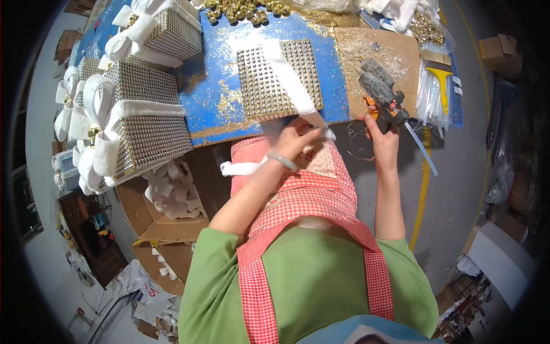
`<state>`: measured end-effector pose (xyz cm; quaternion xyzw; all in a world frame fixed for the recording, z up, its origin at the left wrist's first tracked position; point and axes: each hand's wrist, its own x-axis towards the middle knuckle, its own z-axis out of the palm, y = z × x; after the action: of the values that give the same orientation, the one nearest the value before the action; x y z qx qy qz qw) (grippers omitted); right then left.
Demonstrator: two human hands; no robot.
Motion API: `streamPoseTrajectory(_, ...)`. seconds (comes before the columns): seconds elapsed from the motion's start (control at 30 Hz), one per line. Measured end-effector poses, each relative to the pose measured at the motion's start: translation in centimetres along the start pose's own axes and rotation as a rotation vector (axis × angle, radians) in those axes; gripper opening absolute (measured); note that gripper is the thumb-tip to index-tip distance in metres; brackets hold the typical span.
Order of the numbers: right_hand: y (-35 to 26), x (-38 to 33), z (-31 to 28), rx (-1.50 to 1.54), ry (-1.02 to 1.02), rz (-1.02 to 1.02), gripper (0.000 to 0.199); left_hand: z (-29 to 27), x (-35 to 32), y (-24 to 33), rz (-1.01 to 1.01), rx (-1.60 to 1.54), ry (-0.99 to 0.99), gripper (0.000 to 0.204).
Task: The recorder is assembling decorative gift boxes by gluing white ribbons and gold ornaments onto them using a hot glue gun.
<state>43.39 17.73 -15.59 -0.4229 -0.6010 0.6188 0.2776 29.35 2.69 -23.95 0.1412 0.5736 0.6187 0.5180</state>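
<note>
Gripping grimy glue gun point(378, 86), plush ribbon point(291, 83) across studded box point(256, 83)

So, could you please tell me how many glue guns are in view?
1: the dark glue gun in the right hand, by the cardboard sheet on the blue table. I see no others, though some could be hidden.

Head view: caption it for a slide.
Left hand at a white ribbon across a studded box; right hand holding a glue gun.

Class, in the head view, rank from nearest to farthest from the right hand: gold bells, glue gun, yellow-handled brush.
1. Glue gun, in the right hand.
2. Yellow-handled brush, to its right.
3. Gold bells, far up and left.
</note>
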Motion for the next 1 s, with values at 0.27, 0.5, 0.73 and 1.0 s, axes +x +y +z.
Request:
streamPoseTrajectory(0.27, -0.5, 0.0, -3.2, -0.043, 0.059, -0.015, 0.014, 1.6, -7.0, 9.6, 0.097, 0.131, -0.041, 0.020)
streamPoseTrajectory(0.5, -5.4, 2.1, -1.3, -0.283, -0.277, -0.040, 0.024, -1.8, -8.0, 25.5, 0.483, 0.340, -0.105, 0.027)
streamPoseTrajectory(0.73, -10.4, 4.2, 3.1, -0.362, -0.426, -0.630, 0.023, -1.3, -5.8, 34.3, 0.678, 0.583, 0.097, 0.033)
streamPoseTrajectory(1.0, -16.6, 4.8, 6.3, -0.508, -0.384, -0.950, 0.025, -2.9, -3.5, 36.1, 0.778, 0.652, 0.137, 0.035)
